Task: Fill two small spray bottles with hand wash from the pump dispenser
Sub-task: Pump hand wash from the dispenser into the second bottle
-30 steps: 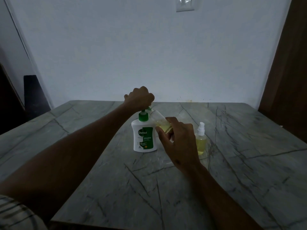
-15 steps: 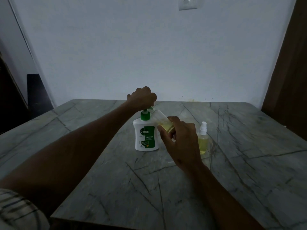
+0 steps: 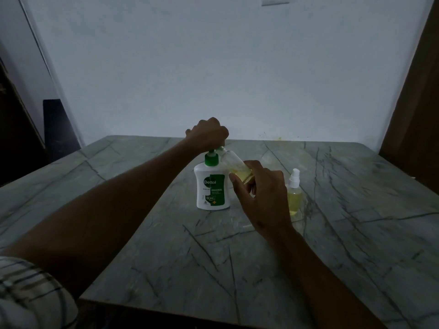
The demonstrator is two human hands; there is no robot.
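second bottle being filled: left hand (image 3: pixel 209 132) fisted over the pump dispenser (image 3: pixel 212 186) head, right hand (image 3: pixel 261 188) fingers pinching the tilted open bottle (image 3: pixel 237 168) at the nozzle, partly full. next, more pumps, mouth kept aligned. capped full bottle (image 3: pixel 294 195) stands on the desk (image 3: pixel 356 222).

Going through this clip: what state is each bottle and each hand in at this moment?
Pump dispenser: upright on the table, pump head under the left hand.
Open spray bottle: tilted, uncapped, partly filled.
Capped spray bottle: upright, mostly full.
Left hand: curled over the pump.
Right hand: holds the open bottle.
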